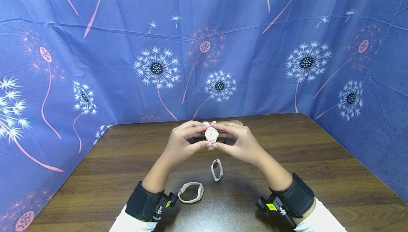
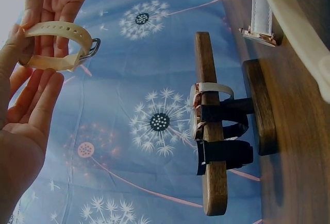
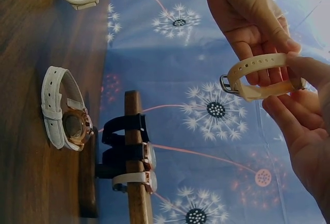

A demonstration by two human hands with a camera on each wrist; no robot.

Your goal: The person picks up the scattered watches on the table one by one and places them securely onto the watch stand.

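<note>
Cream watch (image 1: 190, 192): flat on table (image 1: 318, 154), near left wrist
White watch (image 1: 217, 169): standing on edge, mid-table
Left hand (image 1: 182, 140): fingers pinch beige watch (image 1: 211, 134)
Right hand (image 1: 243, 142): pinches the same watch's other side, raised above table
Wooden stand (image 2: 210, 126): behind the hands, three watches strapped on its bar

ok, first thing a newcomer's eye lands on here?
Both hands, the left hand and the right hand, raised over the middle of the brown table, together pinching a cream watch by its strap. Behind them stands a wooden watch stand carrying three strapped-on watches. Two loose watches lie near the wrists: a white watch and a beige watch.
</note>
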